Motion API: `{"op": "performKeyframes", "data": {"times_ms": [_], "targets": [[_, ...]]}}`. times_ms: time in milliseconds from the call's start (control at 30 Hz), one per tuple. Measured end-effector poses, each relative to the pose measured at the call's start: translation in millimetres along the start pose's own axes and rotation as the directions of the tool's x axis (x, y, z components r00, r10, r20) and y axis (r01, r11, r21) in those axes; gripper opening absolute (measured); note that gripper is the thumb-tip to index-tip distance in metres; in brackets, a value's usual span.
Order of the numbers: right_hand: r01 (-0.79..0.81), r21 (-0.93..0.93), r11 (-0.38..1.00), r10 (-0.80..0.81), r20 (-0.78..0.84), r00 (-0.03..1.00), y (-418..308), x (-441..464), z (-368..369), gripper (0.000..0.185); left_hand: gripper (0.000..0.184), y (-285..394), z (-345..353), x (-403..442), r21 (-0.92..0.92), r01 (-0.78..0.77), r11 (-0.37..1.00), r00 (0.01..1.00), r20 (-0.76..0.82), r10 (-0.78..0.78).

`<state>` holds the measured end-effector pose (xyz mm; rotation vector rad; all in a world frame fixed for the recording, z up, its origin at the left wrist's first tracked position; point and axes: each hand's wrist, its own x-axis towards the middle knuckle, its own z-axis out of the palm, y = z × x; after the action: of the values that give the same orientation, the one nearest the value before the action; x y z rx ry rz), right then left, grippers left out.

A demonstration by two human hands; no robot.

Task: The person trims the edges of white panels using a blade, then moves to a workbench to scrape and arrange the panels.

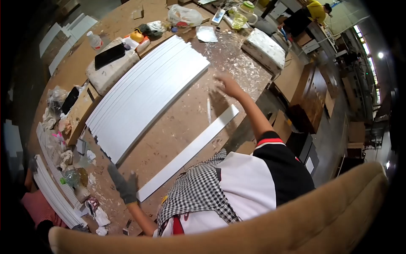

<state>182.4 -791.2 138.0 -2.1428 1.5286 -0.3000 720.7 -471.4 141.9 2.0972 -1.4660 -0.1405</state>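
Observation:
A row of white strips [148,91] lies side by side on the worktable, forming a wide slab. A single white strip [188,154] lies apart from them, close to my body. My left hand [123,185], in a grey glove, has its fingers spread between the near corner of the row and the left end of the single strip; whether it touches either is unclear. Beyond the right end of the row, my bare right hand [229,85] hovers above the table, fingers apart, nothing seen in it. A thin pale stick [209,111] lies below it.
A foam block [103,70] bearing a black phone [111,56] stands beyond the row. Another paint-spattered block [264,50] sits at the table's right edge. Along the left are a green-capped bottle [75,178], crumpled paper and more strips [55,192]. A person in yellow [316,11] is far off.

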Motion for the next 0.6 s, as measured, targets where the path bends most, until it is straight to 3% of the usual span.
{"op": "performKeyframes", "data": {"times_ms": [67, 133, 167, 233, 333, 467, 600], "targets": [[-0.004, -0.091, 0.996, 0.026, 0.241, 0.97, -13, -60, -7, 0.049, 0.078, 8, -17, -40, 0.013, 0.025, 1.0, 0.987, 0.157, -0.027], [-0.066, -0.116, 0.991, 0.088, 0.197, 0.976, 2, -107, 14, 0.058, 0.075, 21, -37, -70, 0.055, 0.044, 0.998, 0.951, 0.305, -0.058], [-0.027, -0.12, 0.992, 0.044, 0.138, 0.989, 2, -125, 23, 0.06, 0.073, 30, -47, -80, 0.076, 0.055, 0.996, 0.929, 0.361, -0.079], [0.061, -0.132, 0.989, -0.059, 0.023, 0.998, 1, -145, 37, 0.065, 0.071, 32, -56, -90, 0.121, 0.049, 0.991, 0.911, 0.402, -0.094], [0.002, -0.23, 0.973, 0.003, 0.021, 1.0, -9, -138, 37, 0.066, 0.066, 21, -61, -102, 0.221, 0.023, 0.975, 0.865, 0.485, -0.13], [0.069, -0.319, 0.945, -0.044, 0.086, 0.995, -14, -112, 25, 0.057, 0.06, 17, -69, -106, 0.312, -0.008, 0.95, 0.866, 0.477, -0.149], [0.192, -0.321, 0.927, -0.238, -0.111, 0.965, -22, -95, 18, 0.053, 0.048, 27, -64, -105, 0.295, -0.012, 0.955, 0.952, 0.296, -0.08]]}}
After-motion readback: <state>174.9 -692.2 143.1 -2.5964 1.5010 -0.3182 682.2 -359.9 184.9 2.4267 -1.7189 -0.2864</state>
